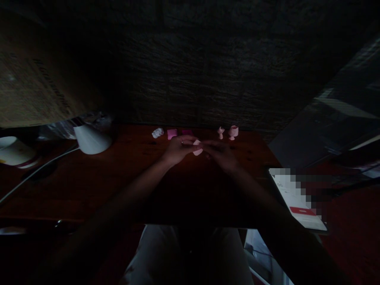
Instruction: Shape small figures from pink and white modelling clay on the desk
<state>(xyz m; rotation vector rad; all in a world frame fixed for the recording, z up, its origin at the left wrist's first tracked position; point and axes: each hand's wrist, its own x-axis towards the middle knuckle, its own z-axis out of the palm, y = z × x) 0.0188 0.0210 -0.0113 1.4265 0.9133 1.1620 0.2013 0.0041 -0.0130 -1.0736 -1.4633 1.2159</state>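
Between my two hands, over the middle of the dark wooden table, is a small flat piece of pale pink material (197,149), perhaps modelling clay. My left hand (179,150) grips its left side with thumb and fingers. On its right edge, the fingers of my right hand (219,152) are pinched. Just beyond my left hand lie a pink square block (171,134) and a darker magenta block (187,132), partly hidden by the fingers. Past my right hand stand two small pink goblet shapes, a smaller one (220,132) and a larger one (233,132).
A crumpled white lump (157,132) lies left of the blocks. On the left are a white cone-shaped lamp base (91,139) with a cable, a white cup-like object (16,151) and a cardboard box (38,79). A lit tablet-like screen (297,202) sits at the right edge. A brick wall rises behind.
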